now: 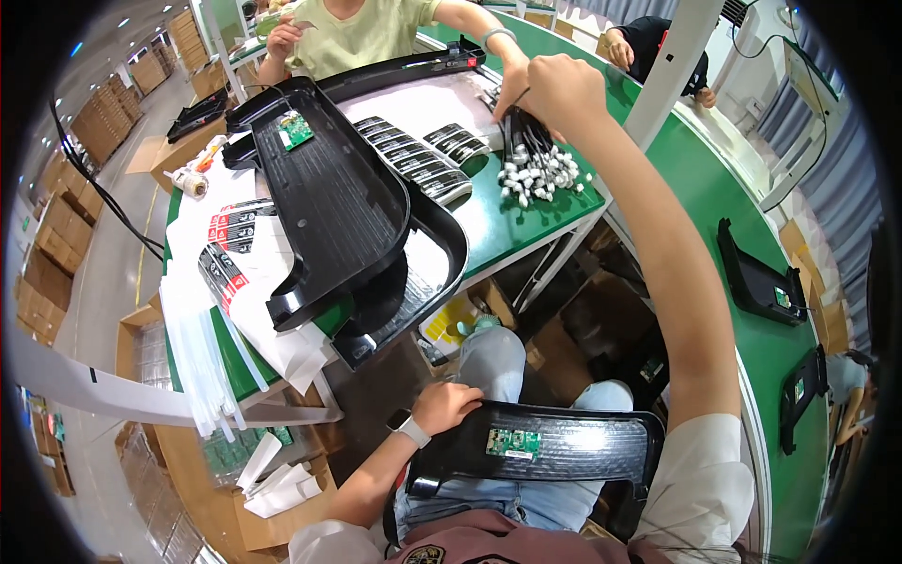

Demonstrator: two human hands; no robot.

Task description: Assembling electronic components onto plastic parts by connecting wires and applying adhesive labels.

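Note:
Across my lap lies a long black plastic housing (592, 437) with a small green circuit board (513, 444) inside it. My left hand (449, 407) is closed on its upper left edge. My right hand (569, 92) is stretched far forward, its fingers curled closed at the black wire ends of a cable bundle (537, 169) with white connectors. What those fingers hold is hidden. Close to the left of my right hand, another person's hand (513, 83) touches the same bundle.
Stacked black housings (343, 197) lean over the green table (507, 235), beside black printed labels (413, 155). White strips (199, 348) hang off the left edge. More housings (759, 277) lie on the green bench at right. Cardboard boxes (178, 451) stand at lower left. Other people sit opposite.

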